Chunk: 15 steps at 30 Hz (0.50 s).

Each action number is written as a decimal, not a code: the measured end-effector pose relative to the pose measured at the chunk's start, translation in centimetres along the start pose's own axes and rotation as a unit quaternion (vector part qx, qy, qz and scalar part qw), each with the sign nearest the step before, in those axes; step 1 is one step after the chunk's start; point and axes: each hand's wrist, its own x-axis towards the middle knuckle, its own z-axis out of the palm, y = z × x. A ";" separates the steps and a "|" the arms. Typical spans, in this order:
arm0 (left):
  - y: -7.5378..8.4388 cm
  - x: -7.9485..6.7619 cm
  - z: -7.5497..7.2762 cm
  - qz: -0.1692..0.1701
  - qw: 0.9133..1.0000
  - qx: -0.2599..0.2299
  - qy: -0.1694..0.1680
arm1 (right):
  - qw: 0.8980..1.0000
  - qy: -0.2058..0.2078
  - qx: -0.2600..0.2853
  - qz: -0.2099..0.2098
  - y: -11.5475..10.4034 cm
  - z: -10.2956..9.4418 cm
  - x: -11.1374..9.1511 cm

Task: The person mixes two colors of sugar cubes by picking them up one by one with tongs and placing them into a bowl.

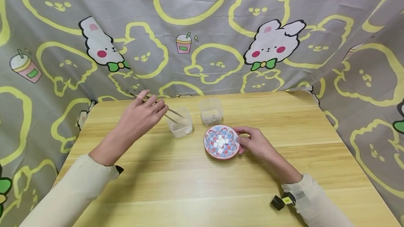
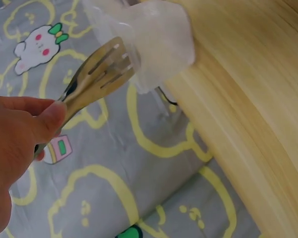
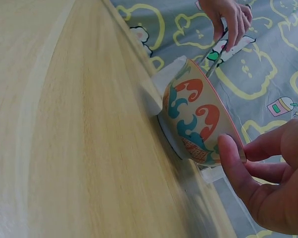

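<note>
My left hand grips metal tongs with slotted ends. Their tips reach into a clear plastic container on the table; a small white piece shows by its near corner. With thumb and fingers, my right hand pinches the rim of a patterned bowl, painted in red and blue on white. Several white cubes lie inside the bowl. From the frames I cannot tell whether the tongs hold anything.
Behind the bowl stands a second clear container, its contents indistinct. The wooden table ends at a grey curtain with yellow cartoon outlines, which hangs behind and along both sides.
</note>
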 end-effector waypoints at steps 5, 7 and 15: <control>0.4 0.5 1.0 0.044 0.998 0.014 -0.037 | 1.000 0.000 0.002 -0.003 0.1 -0.1 0.0; 0.6 0.6 1.3 0.057 0.997 0.019 -0.051 | 1.000 0.002 0.004 -0.001 0.1 -0.1 0.0; 1.7 0.9 2.0 0.086 0.994 0.029 -0.067 | 1.000 -0.001 0.007 0.003 0.2 -0.1 0.2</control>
